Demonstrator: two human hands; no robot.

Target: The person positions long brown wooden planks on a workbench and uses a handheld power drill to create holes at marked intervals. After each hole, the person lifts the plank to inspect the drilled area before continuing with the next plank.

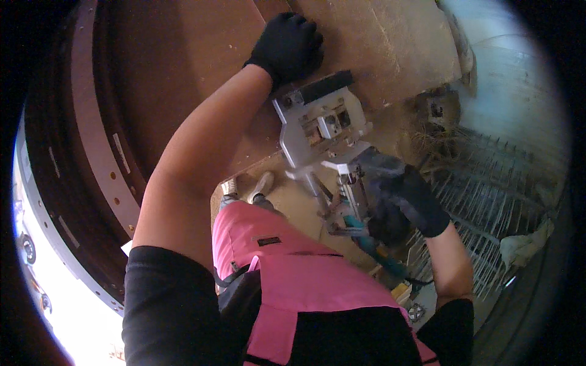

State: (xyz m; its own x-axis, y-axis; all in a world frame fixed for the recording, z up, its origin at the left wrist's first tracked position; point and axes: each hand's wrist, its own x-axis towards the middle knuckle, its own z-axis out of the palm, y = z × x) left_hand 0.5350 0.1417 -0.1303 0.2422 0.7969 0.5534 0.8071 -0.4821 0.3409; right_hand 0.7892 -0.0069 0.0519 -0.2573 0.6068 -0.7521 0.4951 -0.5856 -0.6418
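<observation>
1. The largest thing is the brown board, spread beneath the left hand and to its left; pale dust is scattered on it, ahead of the right hand.
2. To the right of the right hand, a rack of thin metal rods is seen, partly blurred.
3. The pink apron is worn below and between both hands.
4. The power tool is located just left of the right hand. Its pale metal plate is directed toward the left hand and overlaps the board's near edge in the view; whether the board is touched by it cannot be told. Its teal body hangs below the right hand.
5. The tool is grasped by the right hand, with gloved fingers wrapped about its side, somewhat blurred. The left hand is laid on the board, knuckles up and fingers bent under; because the palm is hidden, it cannot be told whether it is clenched or something is grasped.
6. As judged, the tool is already taken up and brought to the edge; no finished cut can be made out, so how much of the edge work is done or left cannot be told.
7. Smallest, light shoes are seen below the left hand.
</observation>
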